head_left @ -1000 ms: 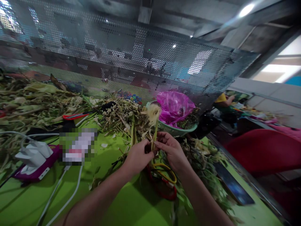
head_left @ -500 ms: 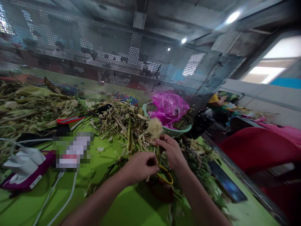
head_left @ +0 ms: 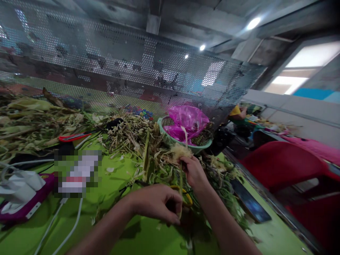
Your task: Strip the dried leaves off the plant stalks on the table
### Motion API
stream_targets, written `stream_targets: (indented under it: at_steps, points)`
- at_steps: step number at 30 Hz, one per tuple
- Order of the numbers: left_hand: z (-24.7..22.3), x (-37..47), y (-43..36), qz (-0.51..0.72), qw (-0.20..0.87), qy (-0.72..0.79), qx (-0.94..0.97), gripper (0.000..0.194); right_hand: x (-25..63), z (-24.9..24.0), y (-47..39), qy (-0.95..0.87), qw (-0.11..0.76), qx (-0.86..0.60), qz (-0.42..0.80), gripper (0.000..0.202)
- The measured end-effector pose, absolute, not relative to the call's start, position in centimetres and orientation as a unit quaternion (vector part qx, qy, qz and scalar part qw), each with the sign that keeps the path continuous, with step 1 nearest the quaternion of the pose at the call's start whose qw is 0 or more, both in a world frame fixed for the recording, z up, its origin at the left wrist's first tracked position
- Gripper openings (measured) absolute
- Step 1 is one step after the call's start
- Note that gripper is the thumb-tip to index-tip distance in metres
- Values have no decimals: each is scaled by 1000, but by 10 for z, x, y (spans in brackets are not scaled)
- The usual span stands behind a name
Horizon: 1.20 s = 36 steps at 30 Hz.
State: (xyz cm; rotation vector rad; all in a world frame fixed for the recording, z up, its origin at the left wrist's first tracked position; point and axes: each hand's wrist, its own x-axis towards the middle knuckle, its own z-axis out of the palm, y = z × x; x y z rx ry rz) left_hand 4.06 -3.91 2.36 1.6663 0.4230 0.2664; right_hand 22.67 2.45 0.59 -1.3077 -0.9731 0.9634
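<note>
Pinched in my right hand (head_left: 194, 170) is a pale yellow, fluffy tuft of fibre (head_left: 182, 151); a cream strip (head_left: 185, 134) curls up above it. From the tuft a thin yellowish strand (head_left: 181, 180) runs down to my left hand (head_left: 160, 203), whose thumb and finger are closed on its lower end. A yellow ring (head_left: 188, 198) lies behind the strand, partly hidden by my left hand. Dry plant scraps (head_left: 132, 136) are heaped behind and to the left of my hands.
A green basket (head_left: 166, 136) holds a pink plastic bag (head_left: 187, 118). On the green table (head_left: 114, 191) are a purple power strip (head_left: 25, 209) with white cables, a red-handled cutter (head_left: 74, 137) and a dark phone (head_left: 251, 202). A red chair (head_left: 284, 164) stands right; another person (head_left: 236, 115) sits beyond.
My left hand has moved down, away from my right hand, so more of the strand shows between them. The tuft looks looser, and a cream strip now stands up from it.
</note>
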Motion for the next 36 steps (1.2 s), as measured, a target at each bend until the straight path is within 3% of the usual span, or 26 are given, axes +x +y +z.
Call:
stream_targets:
  at_steps: [5, 8, 11, 15, 17, 19, 21, 24, 29, 36]
  points:
    - [40, 34, -46, 1, 732, 64, 678, 29, 244, 3, 34, -457, 558, -586, 370, 15]
    - [50, 24, -47, 13, 735, 49, 677, 28, 256, 4, 40, -502, 513, -609, 338, 10]
    - [52, 14, -40, 142, 749, 135, 633, 24, 264, 8, 40, -555, 461, -622, 304, 8]
    - [40, 13, -19, 422, 649, 330, 540, 25, 263, 21, 29, -648, 400, -625, 170, 34]
    - [30, 19, -11, 476, 584, 395, 525, 25, 257, 30, 20, -674, 375, -633, 58, 44]
    - [21, 26, -6, 487, 541, 433, 533, 23, 247, 37, 12, -678, 397, -618, 24, 33]
    - [14, 33, -6, 478, 514, 447, 554, 20, 234, 41, 4, -683, 438, -576, 100, 18]
    - [8, 42, -10, 456, 474, 453, 601, 17, 212, 38, -4, -680, 429, -528, 274, 23]
    - [2, 48, -13, 438, 433, 461, 638, 14, 198, 28, -6, -658, 434, -514, 337, 27]
    - [3, 45, -10, 450, 486, 460, 590, 17, 199, 30, -5, -584, 475, -508, 419, 26]
